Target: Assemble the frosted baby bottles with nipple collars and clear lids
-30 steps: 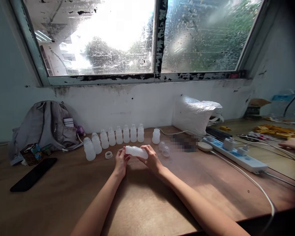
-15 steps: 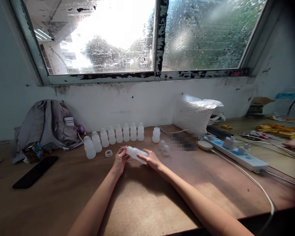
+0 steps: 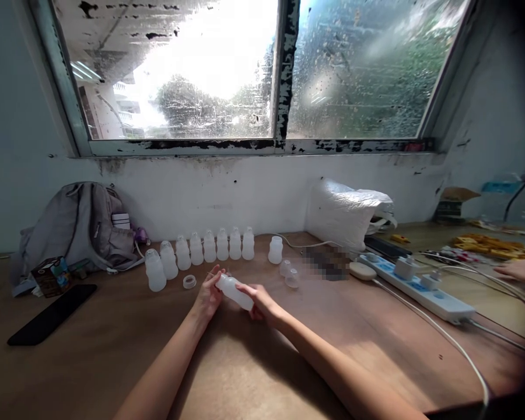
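Note:
A frosted white baby bottle point(image 3: 235, 293) lies tilted between my two hands, its neck up and to the left. My right hand point(image 3: 262, 304) is closed round the body near the base. At the neck end, the fingers of my left hand point(image 3: 210, 294) are closed and partly hide it; a thin clear part shows by the fingertips, too small to name. Left of my hands a white ring point(image 3: 189, 282) rests on the table. Behind stands a row of several capped baby bottles point(image 3: 209, 247). To the right are an uncapped bottle point(image 3: 275, 251) and clear caps point(image 3: 291, 278).
A grey backpack point(image 3: 85, 227), a small box point(image 3: 52, 275) and a black phone-like slab point(image 3: 52, 315) lie at left. At right are a silvery bag point(image 3: 339, 213), a white power strip point(image 3: 420, 291) with cables, yellow parts point(image 3: 485, 246) and another person's hand point(image 3: 518, 273).
My hands and the bottle appear slightly lower and to the left, and the bottle tilts more steeply. The whole view has shifted a little as the head moved.

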`<state>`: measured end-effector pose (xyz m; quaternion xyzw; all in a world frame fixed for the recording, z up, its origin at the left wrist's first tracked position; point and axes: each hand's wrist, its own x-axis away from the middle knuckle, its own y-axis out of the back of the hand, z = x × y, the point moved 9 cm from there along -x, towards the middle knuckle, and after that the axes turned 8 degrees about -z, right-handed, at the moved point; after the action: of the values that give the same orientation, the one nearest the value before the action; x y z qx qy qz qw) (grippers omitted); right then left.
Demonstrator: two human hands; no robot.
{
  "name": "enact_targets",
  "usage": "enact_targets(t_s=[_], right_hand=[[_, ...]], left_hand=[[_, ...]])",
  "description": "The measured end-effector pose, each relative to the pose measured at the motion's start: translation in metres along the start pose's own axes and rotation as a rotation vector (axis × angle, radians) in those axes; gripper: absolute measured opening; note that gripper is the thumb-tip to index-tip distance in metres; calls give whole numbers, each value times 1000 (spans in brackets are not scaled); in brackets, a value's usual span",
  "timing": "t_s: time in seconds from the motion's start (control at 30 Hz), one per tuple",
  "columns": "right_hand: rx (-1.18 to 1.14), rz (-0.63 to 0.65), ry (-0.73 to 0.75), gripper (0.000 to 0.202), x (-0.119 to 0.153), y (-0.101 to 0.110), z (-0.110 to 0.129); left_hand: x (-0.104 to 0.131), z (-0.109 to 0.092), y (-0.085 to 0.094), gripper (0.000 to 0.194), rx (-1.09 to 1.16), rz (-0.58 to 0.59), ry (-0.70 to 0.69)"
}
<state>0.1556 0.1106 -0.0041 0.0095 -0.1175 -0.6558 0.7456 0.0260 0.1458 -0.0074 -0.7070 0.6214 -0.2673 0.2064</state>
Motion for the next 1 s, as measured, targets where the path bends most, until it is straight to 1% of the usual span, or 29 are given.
enact_targets(t_s=[0.03, 0.07, 0.1, 0.13, 0.2, 0.3, 0.37, 0.43, 0.47, 0.53, 0.57, 0.6, 0.63, 0.67, 0.7, 0.73, 0.8, 0.83, 0.87, 0.9, 0.93, 0.97, 1.0], right_hand=[[-131, 134, -158, 48, 3, -14, -11], [-252, 250, -279, 50, 8, -27, -17], [-351, 324, -354, 51, 13, -35, -19], [-424, 350, -387, 50, 15, -40, -19], [-503, 290, -374, 46, 13, -38, -17], [-475, 164, -270, 40, 7, -28, -14], [-335, 94, -173, 40, 3, -17, -11], [-103, -11, -44, 41, 0, -4, -7], [28, -81, 50, 40, 0, 4, -1], [260, -220, 277, 36, 5, 14, 17], [337, -273, 376, 34, 9, 15, 26], [375, -298, 438, 34, 14, 14, 31], [370, -285, 446, 33, 16, 12, 32], [319, -233, 397, 32, 15, 8, 29], [228, -142, 303, 31, 14, 1, 21], [108, -23, 188, 33, 13, -8, 12], [-154, 234, -22, 44, 18, -30, 0], [-262, 337, -87, 49, 22, -39, -1], [-336, 408, -119, 52, 24, -44, 0], [-362, 439, -126, 54, 25, -45, 1], [-339, 419, -116, 54, 24, -42, 2], [-275, 361, -89, 51, 21, -37, 2], [-173, 268, -27, 47, 17, -28, 3]], left_hand=[[1, -2, -4, 21, 1, 34, -3], [2, -4, -7, 21, -1, 68, -14], [3, -6, -10, 21, -6, 93, -25], [3, -5, -12, 20, -14, 101, -26], [0, 3, -8, 20, -40, 59, 4], [-8, 18, 2, 23, -70, -43, 49], [-13, 23, 5, 19, -45, -55, 47], [-13, 24, 3, 16, -12, -16, 56], [-12, 23, 0, 17, -7, 14, 65], [-6, 21, -8, 27, -13, 74, 63], [-2, 18, -12, 32, -17, 94, 52], [2, 16, -16, 37, -19, 104, 37], [7, 13, -18, 38, -15, 103, 18], [11, 11, -20, 38, -8, 93, 0], [15, 9, -22, 36, -3, 81, -13], [18, 7, -23, 33, -1, 69, -24], [24, 3, -25, 26, 3, 55, -42], [26, 2, -25, 24, 11, 50, -43], [26, 0, -25, 22, 26, 43, -40], [27, -1, -25, 21, 46, 35, -28], [26, -1, -24, 22, 69, 25, -6], [25, 0, -23, 22, 93, 14, 21], [24, 0, -21, 23, 114, -2, 42]])
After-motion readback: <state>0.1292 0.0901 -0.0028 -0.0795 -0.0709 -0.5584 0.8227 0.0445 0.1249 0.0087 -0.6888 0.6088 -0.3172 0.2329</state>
